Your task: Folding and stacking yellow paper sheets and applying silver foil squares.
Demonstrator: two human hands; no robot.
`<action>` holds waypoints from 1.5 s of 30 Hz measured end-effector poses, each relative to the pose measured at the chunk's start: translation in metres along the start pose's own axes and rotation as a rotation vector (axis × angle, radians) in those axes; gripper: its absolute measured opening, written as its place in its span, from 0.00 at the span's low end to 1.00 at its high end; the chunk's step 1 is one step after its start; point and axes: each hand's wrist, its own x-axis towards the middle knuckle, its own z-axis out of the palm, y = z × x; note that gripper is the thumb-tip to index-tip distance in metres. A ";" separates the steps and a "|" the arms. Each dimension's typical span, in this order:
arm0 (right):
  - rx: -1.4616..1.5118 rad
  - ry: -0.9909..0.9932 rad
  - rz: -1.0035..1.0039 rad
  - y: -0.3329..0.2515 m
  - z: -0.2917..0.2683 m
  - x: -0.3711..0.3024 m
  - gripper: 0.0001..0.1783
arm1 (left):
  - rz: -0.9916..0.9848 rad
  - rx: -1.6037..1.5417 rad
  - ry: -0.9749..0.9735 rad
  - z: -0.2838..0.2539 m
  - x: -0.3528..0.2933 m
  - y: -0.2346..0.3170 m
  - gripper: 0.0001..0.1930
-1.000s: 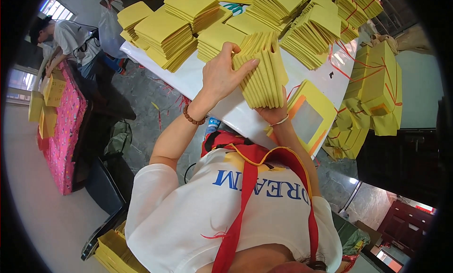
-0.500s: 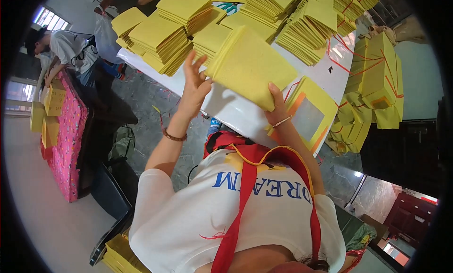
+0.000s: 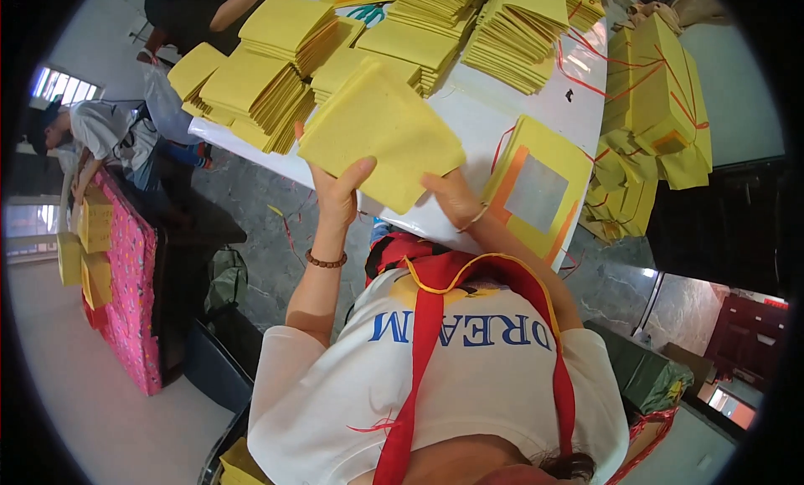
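A thick wad of folded yellow paper sheets (image 3: 381, 137) is tilted up above the near edge of the white table. Its left lower side is in my left hand (image 3: 337, 196), thumb on the front face, with the other fingers mostly hidden behind the wad. My right hand (image 3: 455, 198) grips the lower right corner, thumb in front. Just right of that hand lies a yellow sheet with a silvery panel (image 3: 538, 198) and orange bands. Beyond the wad stand several stacks of folded yellow paper (image 3: 255, 91).
Tied yellow bundles (image 3: 670, 91) with red string are piled right of the white table (image 3: 481, 116). Blue-green scissors (image 3: 366, 14) lie among the stacks. At left, a person (image 3: 109, 121) bends over a pink-covered table (image 3: 126, 292). Another person's arm (image 3: 239, 7) shows at the top.
The wad has moved left and turned to face me more squarely. My left hand, spread beside it before, now grips it. The whole view has shifted slightly.
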 end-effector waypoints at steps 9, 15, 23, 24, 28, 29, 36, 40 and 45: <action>-0.706 -0.348 0.016 -0.044 -0.035 0.023 0.71 | 0.100 0.506 -0.433 -0.015 -0.004 -0.015 0.64; -0.713 -0.379 0.099 -0.022 -0.051 0.007 0.68 | 0.140 0.799 -0.603 -0.039 -0.006 -0.052 0.69; -0.841 -0.355 0.200 -0.026 -0.044 0.010 0.69 | 0.181 0.913 -0.776 -0.056 0.005 -0.069 0.67; -0.840 -0.351 0.203 -0.022 -0.047 0.013 0.69 | -0.053 0.850 -0.716 -0.064 0.002 -0.076 0.62; -0.885 -0.381 0.148 -0.023 -0.045 0.014 0.70 | -0.196 0.868 -0.739 -0.085 -0.002 -0.099 0.59; -0.947 -0.371 0.173 -0.028 -0.040 0.013 0.70 | -0.198 0.867 -0.730 -0.094 -0.009 -0.113 0.59; -1.017 -0.336 -0.186 -0.040 -0.037 0.015 0.71 | -0.001 0.456 -0.471 -0.051 -0.010 -0.081 0.52; -0.967 -0.280 -0.202 -0.027 -0.040 0.015 0.66 | -0.154 0.771 -0.699 -0.068 0.007 -0.090 0.38; -1.072 -0.232 -0.414 -0.024 -0.044 0.023 0.58 | -0.278 0.755 -0.806 -0.063 0.012 -0.082 0.49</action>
